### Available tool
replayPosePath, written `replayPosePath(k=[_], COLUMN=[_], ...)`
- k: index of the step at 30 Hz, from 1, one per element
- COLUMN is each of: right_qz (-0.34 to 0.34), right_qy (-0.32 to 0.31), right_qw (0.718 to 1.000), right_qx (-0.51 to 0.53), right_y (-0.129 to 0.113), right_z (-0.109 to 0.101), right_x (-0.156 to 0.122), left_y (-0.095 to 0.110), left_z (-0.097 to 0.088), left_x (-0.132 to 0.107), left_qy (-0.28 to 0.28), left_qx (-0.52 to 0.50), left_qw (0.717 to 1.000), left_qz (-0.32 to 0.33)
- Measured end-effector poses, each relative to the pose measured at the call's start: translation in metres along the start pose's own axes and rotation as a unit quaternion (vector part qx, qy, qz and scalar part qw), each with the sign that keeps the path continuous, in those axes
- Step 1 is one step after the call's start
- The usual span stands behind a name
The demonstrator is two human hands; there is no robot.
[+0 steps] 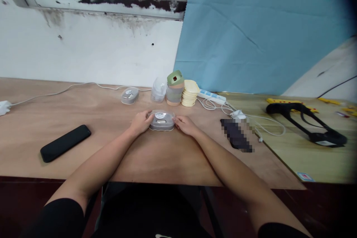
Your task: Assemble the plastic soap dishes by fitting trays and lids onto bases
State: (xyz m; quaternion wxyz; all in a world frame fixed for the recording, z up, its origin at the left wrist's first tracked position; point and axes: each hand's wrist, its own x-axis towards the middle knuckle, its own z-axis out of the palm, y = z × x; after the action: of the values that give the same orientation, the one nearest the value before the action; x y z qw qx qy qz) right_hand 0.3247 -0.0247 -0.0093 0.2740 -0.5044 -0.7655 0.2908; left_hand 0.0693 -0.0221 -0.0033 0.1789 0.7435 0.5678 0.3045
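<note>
A small grey box with a clear lid [161, 121] and a round label on top rests on the table in front of me. My left hand [142, 122] grips its left end, and my right hand [184, 124] pinches its right end. A similar lidded box [130, 95] lies behind and to the left. Beyond the held box stand nested clear covers [158, 89], a stack of coloured bands [174, 88] with a green one tilted on top, and a pile of pale yellow trays [190, 93].
A black oblong case [66, 143] lies at the left. To the right are a white power strip [213, 96] with loose cables, a pixelated dark object [237, 135] and a black strap frame [309, 124]. A white wall [92, 48] and blue sheet [251, 33] bound the back.
</note>
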Motion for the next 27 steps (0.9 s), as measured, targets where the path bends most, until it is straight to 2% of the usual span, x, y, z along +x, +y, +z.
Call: replayPosePath(k=[13,27], right_qz=[-0.010,0.002], right_qy=[-0.019,-0.009], right_qw=[0.999,1.000], right_qx=[-0.040,-0.015], right_y=[0.0003,0.0011], right_z=[-0.0008,-0.0009], right_x=[0.0001,0.0003], left_y=[-0.0029,-0.0044], left_z=[0.0029,0.0041], left_x=[0.0019,0.0029], left_qy=[-0.006,-0.018], left_qx=[0.016,-0.020], left_qw=[1.000,1.000], left_qz=[-0.012,-0.011])
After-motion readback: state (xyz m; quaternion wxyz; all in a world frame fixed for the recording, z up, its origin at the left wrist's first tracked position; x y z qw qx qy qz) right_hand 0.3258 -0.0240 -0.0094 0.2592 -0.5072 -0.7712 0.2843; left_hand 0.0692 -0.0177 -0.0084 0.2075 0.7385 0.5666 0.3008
